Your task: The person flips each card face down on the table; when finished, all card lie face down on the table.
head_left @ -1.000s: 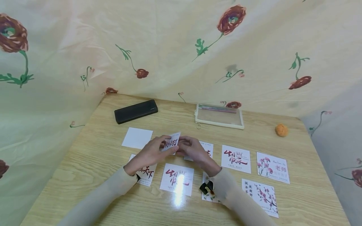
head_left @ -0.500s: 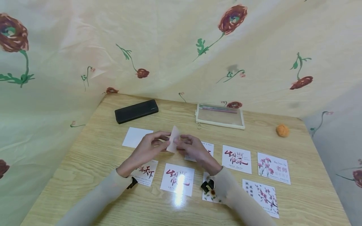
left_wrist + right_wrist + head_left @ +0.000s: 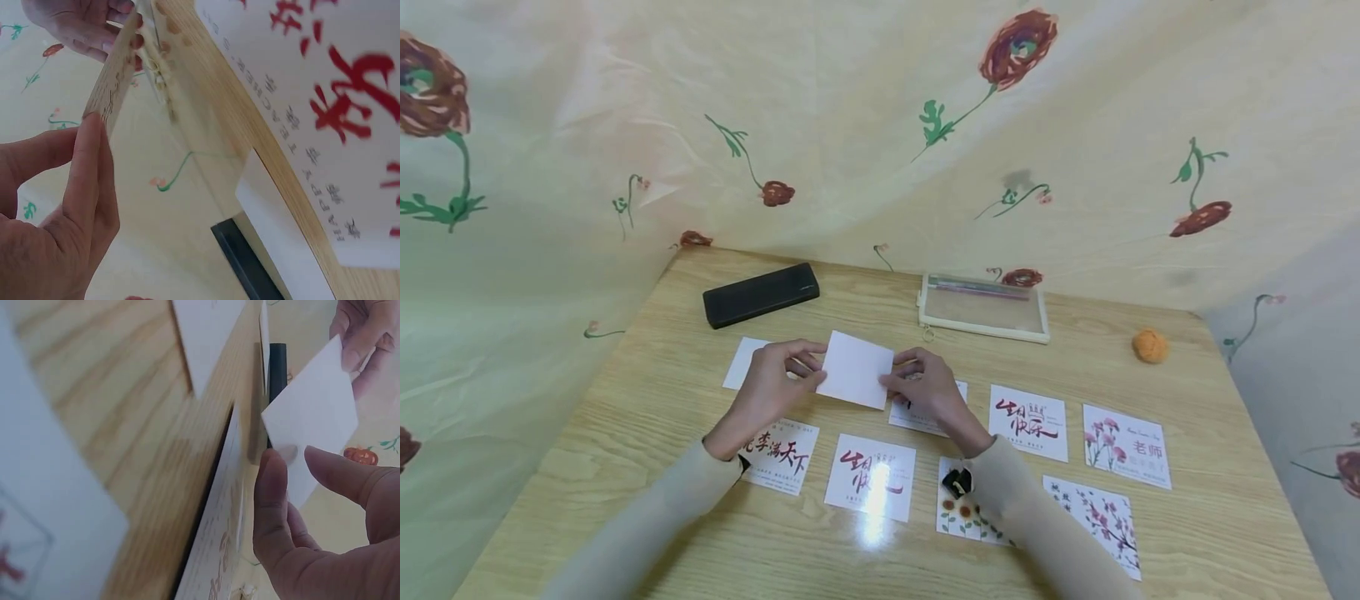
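Observation:
Both hands hold up a square greeting card above the table, its blank white side facing the head camera. My left hand pinches the card's left edge between thumb and fingers. At the opposite edge, my right hand holds it with thumb in front and fingers behind. Writing shows on the far side in the left wrist view, where the card is nearly edge-on. Beneath the left hand lies a blank white card, partly covered. A printed card lies partly hidden under the right hand.
Several printed cards lie in rows, including a birthday card, a sunflower card under the right sleeve and a carnation card. Behind them are a black case, a clear zip pouch and an orange ball. Floral cloth hangs behind.
The held card has turned over: its red writing faced the head camera, then it stood nearly edge-on, and now its blank side shows. Both hands have spread to opposite edges.

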The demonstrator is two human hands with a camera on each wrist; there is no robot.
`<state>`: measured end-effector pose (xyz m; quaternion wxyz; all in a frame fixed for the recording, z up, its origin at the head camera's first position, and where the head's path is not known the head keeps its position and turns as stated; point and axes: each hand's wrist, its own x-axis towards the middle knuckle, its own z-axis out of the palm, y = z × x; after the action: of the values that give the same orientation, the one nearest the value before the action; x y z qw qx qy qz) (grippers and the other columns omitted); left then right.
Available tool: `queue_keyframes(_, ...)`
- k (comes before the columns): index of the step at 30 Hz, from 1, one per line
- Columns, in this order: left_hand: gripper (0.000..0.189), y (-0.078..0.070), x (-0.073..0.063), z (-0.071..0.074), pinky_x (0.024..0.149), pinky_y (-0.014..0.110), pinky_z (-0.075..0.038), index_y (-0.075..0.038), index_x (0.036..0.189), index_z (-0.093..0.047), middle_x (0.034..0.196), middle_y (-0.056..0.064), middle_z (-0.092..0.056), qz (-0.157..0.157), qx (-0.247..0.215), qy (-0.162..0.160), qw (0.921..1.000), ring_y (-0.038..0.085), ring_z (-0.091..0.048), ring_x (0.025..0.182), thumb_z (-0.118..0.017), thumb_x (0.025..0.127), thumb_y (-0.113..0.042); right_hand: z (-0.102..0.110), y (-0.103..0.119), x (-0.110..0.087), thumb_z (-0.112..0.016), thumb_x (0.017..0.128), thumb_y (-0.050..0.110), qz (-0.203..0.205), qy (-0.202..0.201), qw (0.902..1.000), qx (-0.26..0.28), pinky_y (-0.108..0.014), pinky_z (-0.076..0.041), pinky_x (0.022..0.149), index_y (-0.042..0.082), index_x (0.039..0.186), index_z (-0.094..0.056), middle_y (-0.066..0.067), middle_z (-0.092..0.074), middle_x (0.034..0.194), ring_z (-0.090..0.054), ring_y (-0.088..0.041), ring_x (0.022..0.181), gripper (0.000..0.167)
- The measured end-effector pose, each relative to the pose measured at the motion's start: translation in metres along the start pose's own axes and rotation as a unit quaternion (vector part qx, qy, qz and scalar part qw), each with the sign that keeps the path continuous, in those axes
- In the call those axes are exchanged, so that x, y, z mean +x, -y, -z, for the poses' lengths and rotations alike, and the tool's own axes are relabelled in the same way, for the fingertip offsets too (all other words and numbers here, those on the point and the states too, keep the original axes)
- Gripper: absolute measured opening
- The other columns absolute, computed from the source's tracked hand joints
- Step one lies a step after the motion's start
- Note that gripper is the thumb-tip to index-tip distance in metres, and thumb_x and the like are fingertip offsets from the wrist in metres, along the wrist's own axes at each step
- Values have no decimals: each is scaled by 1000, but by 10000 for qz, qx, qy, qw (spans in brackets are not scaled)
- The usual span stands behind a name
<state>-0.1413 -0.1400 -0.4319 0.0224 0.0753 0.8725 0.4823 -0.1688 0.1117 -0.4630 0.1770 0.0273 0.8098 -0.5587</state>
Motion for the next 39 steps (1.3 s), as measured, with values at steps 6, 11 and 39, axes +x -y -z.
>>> queue_keyframes(6,38,8,6,3,66,25,-57,-1,128,-71,97,13,-75,331,346,372,9982,18,-71,79,-77,91,-5,0,0,4,-78,92,6,-27,-49,10000,0,-30,-63,67,0,121,-63,-18,-75,103,-74,-15,70,33)
queue_keyframes(11,40,12,12,1,76,32,-59,0,130,-68,101,13,-75,732,741,666,9923,20,-70,86,-77,91,-7,-2,2,6,-80,90,3,0,19,10000,22,-31,-64,65,-2,120,-63,-20,-76,100,-74,-14,65,34)
queue_keyframes(39,37,13,19,0,60,27,-31,-10,69,-51,63,-1,-38,794,1374,1263,9792,16,-39,61,-75,96,-19,-10,6,7,-78,92,4,-143,184,9992,-339,-30,-65,69,-5,124,-65,-21,-79,102,-79,-20,75,36)
